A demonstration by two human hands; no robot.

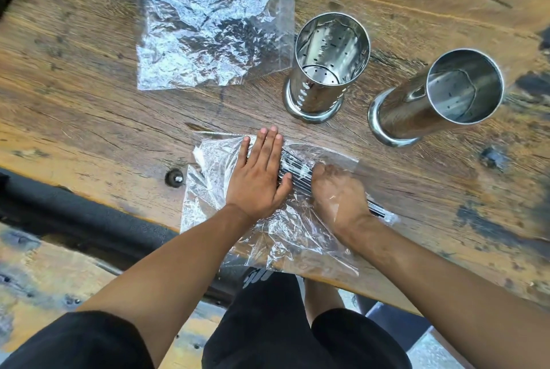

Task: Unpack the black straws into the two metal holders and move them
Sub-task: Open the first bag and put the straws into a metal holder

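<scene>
Nearest, the left hand (258, 178) presses flat, fingers extended, on a crinkled clear plastic bag (276, 237). The right hand (336, 196), inside the bag, curls around the thin black straws (297, 165). Beyond stand two empty perforated metal cylinder holders (324, 71), beside a second clear bag (214, 26) of straws.

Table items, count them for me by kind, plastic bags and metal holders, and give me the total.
Clear plastic bags: 2, the far bag and the near bag under both hands
Metal holders: 2, the perforated holder and the right-side holder
Total: 4
Black straws lie inside the bags, too bunched to count.
</scene>
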